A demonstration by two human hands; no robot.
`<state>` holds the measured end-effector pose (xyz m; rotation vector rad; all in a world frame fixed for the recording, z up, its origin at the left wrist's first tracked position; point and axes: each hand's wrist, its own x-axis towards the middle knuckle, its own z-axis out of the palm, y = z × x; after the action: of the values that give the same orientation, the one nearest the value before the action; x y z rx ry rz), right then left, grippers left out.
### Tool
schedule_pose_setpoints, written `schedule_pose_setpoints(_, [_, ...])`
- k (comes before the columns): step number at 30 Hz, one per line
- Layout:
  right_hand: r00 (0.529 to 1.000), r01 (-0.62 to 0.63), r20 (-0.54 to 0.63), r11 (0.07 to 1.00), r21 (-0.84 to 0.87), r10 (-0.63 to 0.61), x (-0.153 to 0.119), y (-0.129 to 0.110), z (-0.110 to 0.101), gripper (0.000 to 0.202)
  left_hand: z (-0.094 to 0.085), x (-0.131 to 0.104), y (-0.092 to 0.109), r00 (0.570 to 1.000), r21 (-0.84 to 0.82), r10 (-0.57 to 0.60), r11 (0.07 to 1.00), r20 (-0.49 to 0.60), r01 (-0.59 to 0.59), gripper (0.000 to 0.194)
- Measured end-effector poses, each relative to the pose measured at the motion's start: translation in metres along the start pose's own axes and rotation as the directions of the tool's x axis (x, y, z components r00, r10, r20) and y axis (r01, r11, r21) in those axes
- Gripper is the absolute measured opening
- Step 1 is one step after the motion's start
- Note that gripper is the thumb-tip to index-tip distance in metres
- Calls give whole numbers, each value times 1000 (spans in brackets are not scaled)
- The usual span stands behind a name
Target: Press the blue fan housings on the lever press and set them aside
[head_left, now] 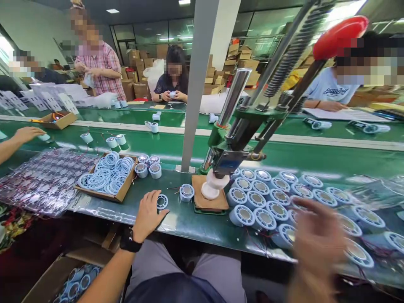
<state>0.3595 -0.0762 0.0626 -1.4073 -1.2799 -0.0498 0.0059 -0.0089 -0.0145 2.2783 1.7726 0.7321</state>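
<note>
Head view: left hand (149, 215) grips a pale-blue slotted ring (166, 203), dark-centred, between thumb and fingers, at green bench (178, 225), left of lever press (227, 160). Right hand (318, 235) blurred over pale-blue, silver-centred cylinders (265, 219); can't tell its grip.

the cylindrical parts (265, 219) are pale blue, their tops patterned with dark segments around a grey disc; the part (162, 202) at the left hand (147, 214) is pale blue around a dark middle; the rings (107, 177) are the same pale blue in a brown tray (127, 187); the bench (172, 219) is green; the press (217, 135) mixes green castings and silver metal with a red knob (341, 35); its pad (217, 182) is white and the sheet (197, 185) beneath tan; the watch (130, 243) is black; the trousers (219, 273) are grey; one co-worker's shirt (109, 63) is pink plaid, another's t-shirt (330, 84) pale blue with dark lettering.
</note>
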Motion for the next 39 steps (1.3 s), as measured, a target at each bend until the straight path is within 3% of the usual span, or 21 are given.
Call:
schedule_pose_setpoints(2, [961,199,196,980,11,-197,-24,-28,66,36,4,2,2,999,31,-19,999,-41,20,47])
schedule_pose_setpoints(5, [901,222,396,972,-72,-176,-54,-59,156,39,4,1,-5,996,-3,13,1000,-89,-13,40])
schedule_pose_setpoints(6, [880,216,453,969,-119,-141,-61,-65,176,41,2,-1,-11,994,-23,12,1000,-105,-15,39])
schedule_pose_setpoints(8, [833,231,540,962,-144,-119,-73,-67,192,40,-5,-7,-24,989,-66,-32,998,-142,23,40])
schedule_pose_setpoints(11, [814,253,539,967,11,-219,-90,-56,181,14,-16,-18,-40,969,-164,-179,975,-168,151,43])
schedule_pose_setpoints(15, [898,122,405,982,144,-171,-106,-39,156,5,-22,-29,-27,943,-329,-317,905,-101,269,47])
schedule_pose_setpoints(17, [920,36,378,981,188,-106,-111,-35,151,27,-21,-29,-5,961,-397,-275,886,-30,241,47])
schedule_pose_setpoints(19, [918,-22,390,972,234,-73,-115,-33,151,43,-18,-26,22,988,-425,-152,893,24,148,47])
schedule_pose_setpoints(22, [916,-60,399,962,266,-53,-121,-29,152,52,-13,-17,57,996,-387,81,920,45,-57,49])
schedule_pose_setpoints(24, [924,-64,380,962,264,-43,-125,-28,153,55,-10,-11,71,985,-336,167,931,46,-142,52])
schedule_pose_setpoints(27, [948,-43,317,972,230,-33,-129,-28,154,55,-5,-5,77,985,-297,165,944,57,-141,56])
schedule_pose_setpoints(31, [967,-13,251,986,166,-30,-131,-33,156,56,1,-6,72,994,-365,88,929,62,-59,55])
schedule_pose_setpoints(36, [925,0,380,999,54,-21,-130,-41,158,50,18,-18,67,998,-506,15,862,69,22,60])
schedule_pose_setpoints(39, [841,138,533,990,-37,-97,-112,-46,140,52,23,-19,64,994,-562,-24,823,103,78,56])
